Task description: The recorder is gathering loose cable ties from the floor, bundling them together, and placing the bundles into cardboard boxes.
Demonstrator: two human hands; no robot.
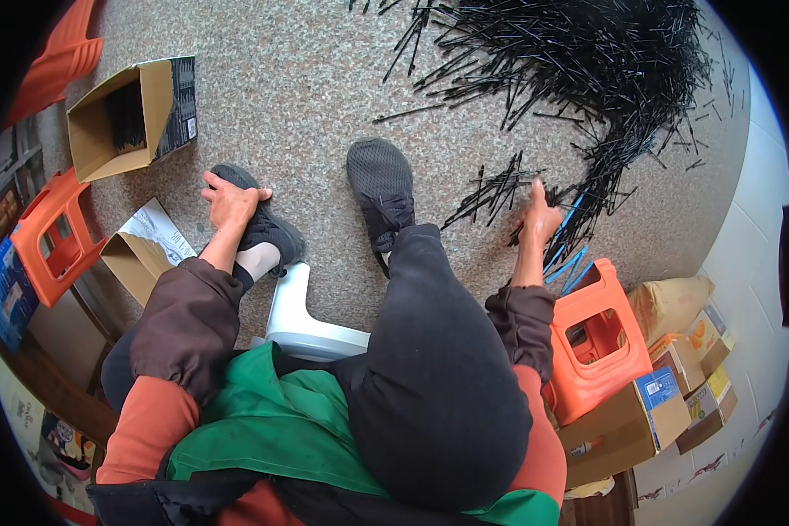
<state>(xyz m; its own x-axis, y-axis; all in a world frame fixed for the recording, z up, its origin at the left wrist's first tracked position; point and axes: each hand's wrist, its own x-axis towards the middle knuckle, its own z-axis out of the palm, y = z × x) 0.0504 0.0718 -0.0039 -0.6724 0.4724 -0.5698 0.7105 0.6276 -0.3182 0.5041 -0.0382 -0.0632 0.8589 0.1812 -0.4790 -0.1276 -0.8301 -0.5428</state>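
On the speckled floor lies a big heap of thin black sticks (587, 61), with a smaller bunch of black sticks (495, 188) nearer to me. My right hand (539, 219) reaches down at the edge of the smaller bunch. One of its fingers is stretched out; the others are partly hidden. Several light blue strips (568, 263) lie beside that wrist. My left hand (232, 203) is over my left shoe (272, 230), thumb and fingers apart, with nothing seen in it. An open cardboard box (162, 114) on its side, at the far left, has black sticks inside.
Orange plastic stools (57, 237) stand at the left, and another orange stool (600, 342) is by my right arm. A white stool (311, 324) is between my legs. A smaller carton (149, 250) lies near my left forearm. Cardboard boxes (627, 430) are at the lower right.
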